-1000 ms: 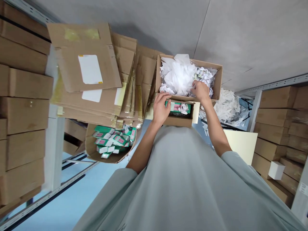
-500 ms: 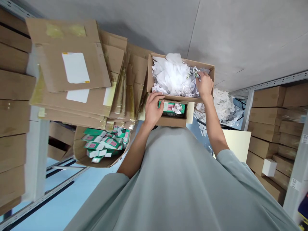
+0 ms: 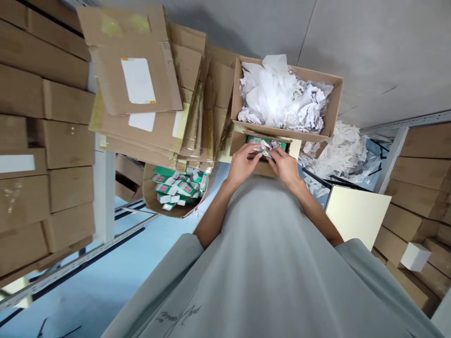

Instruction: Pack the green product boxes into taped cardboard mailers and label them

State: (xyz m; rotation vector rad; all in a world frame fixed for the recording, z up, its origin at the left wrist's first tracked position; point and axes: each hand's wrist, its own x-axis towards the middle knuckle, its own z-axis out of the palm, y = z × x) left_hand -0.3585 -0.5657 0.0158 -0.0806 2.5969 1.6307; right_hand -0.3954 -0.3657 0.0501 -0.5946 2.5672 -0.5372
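Note:
Both hands meet over a small open cardboard box point(image 3: 238, 142) close to my body. My left hand point(image 3: 243, 164) and my right hand point(image 3: 284, 165) pinch a crumpled piece of paper point(image 3: 265, 149) between their fingertips. Inside the small box, partly hidden by the hands and paper, lies a green packet point(image 3: 251, 140). Just behind stands a larger cardboard box point(image 3: 282, 130), filled with white tissue point(image 3: 273, 91) and crumpled printed paper point(image 3: 313, 101).
Flattened cardboard sheets point(image 3: 141, 47) are stacked at the left. Below them a carton point(image 3: 150, 197) holds several green-and-white packets point(image 3: 176, 188). A heap of white paper scraps point(image 3: 341, 148) lies at the right. Shelves of cardboard boxes point(image 3: 70, 141) flank both sides.
My right hand has come out of the larger box with crumpled paper and moved down-left to the small box. My left hand has gone from the box edge to the paper. The view has shifted.

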